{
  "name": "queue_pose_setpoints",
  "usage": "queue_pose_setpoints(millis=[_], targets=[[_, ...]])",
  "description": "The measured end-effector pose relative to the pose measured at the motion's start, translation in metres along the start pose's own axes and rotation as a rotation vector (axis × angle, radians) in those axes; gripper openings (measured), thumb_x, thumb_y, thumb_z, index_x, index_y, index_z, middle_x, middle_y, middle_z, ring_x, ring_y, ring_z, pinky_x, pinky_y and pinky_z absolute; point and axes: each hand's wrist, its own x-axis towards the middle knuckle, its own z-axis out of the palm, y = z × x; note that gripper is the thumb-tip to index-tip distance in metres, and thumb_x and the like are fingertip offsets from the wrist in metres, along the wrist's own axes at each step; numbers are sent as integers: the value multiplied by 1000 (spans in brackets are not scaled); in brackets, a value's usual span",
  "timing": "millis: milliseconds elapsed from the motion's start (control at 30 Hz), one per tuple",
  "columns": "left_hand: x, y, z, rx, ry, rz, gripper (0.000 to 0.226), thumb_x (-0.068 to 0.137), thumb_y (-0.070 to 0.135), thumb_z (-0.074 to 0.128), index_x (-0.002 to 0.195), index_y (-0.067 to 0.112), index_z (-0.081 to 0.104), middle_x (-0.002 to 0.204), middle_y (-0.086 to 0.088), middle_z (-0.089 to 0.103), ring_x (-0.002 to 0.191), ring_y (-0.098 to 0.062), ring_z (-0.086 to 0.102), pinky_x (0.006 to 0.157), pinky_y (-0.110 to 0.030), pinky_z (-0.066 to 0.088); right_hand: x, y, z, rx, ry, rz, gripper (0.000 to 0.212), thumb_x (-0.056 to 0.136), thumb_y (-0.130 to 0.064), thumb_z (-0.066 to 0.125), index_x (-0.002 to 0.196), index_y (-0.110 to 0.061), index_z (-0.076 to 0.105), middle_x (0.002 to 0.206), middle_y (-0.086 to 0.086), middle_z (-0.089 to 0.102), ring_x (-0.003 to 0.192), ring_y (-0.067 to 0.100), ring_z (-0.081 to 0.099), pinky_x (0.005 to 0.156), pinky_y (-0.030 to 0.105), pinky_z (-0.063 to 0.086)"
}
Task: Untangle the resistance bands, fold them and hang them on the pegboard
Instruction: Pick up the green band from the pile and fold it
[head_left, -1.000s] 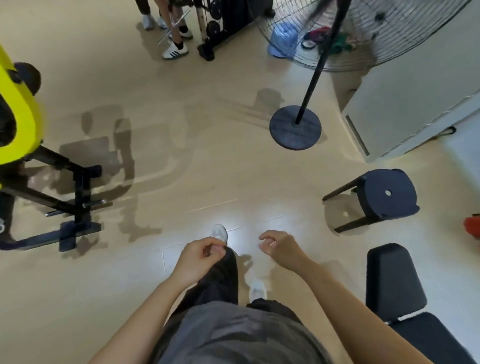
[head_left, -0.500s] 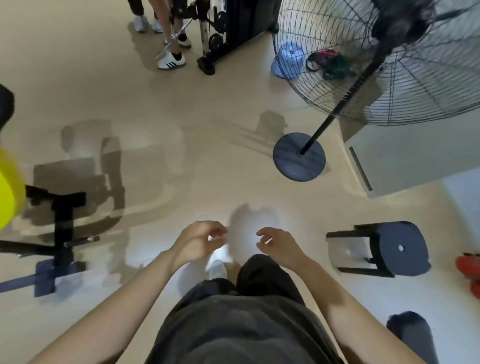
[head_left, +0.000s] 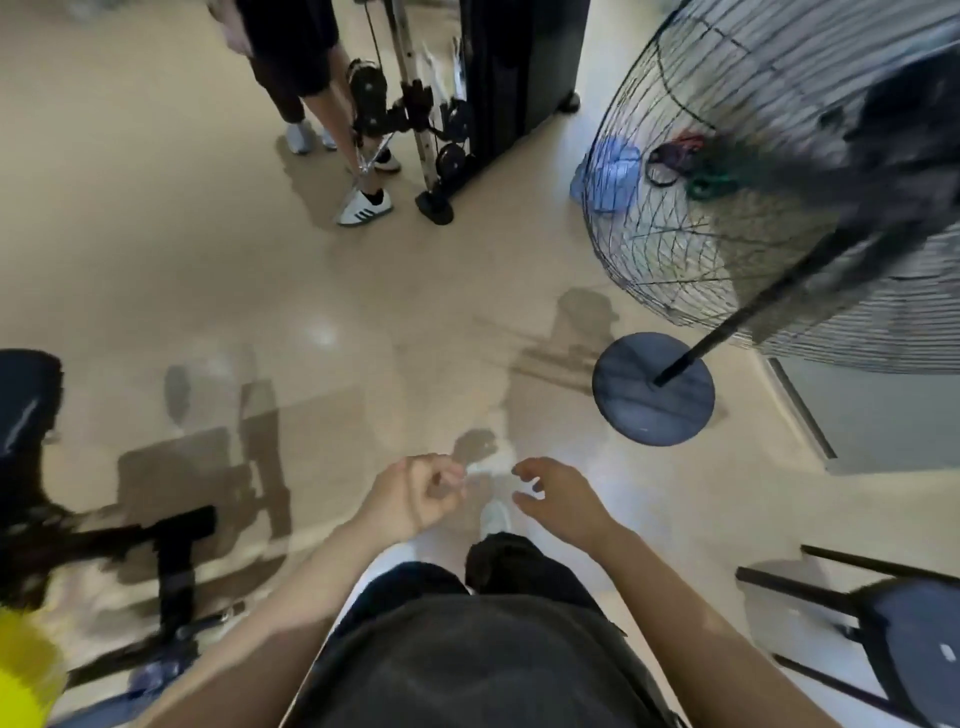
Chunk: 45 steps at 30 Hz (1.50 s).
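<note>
dim warm light | soft floor (head_left: 156, 234) shadows, glare | motion blur | edges warped

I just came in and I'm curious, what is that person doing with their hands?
Nothing is held yet. The left hand is loosely curled and the right hand is open, both empty, in front of the person. A tangle of resistance bands lies on the floor, seen through the big standing fan. No pegboard is in view.

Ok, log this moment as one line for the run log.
phase: approach | left hand: loosely curled, empty | right hand: open, empty | resistance bands: heaped on floor behind fan | pegboard: not seen
</note>
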Motion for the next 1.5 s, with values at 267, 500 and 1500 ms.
queue_pose_setpoints(millis=[267,500,1500], targets=[[116,-3,-89,-37,15,-26,35,86,47,63,114,28,73,101,16,72,95,-6,70,87,-22,53,122,-54,-73,-35,12,5,40,93,-30,67,131,-18,61,122,2,66,91,10,56,78,14,36],[255,-21,-184,13,-104,54,31,92,34,62,123,35,67,117,20,66,108,-2,60,85,-10,38,244,-113,-128,-36,77,114,39,91,-33,65,129,-23,62,120,-2,65,95,15,61,84,27,47],[781,240,-423,416,-481,445,29,91,38,69,120,34,68,101,19,70,97,0,65,91,-35,57,539,-120,-426,752,714,589,31,86,-27,71,117,-23,67,98,-9,67,84,3,64,80,25,54]])
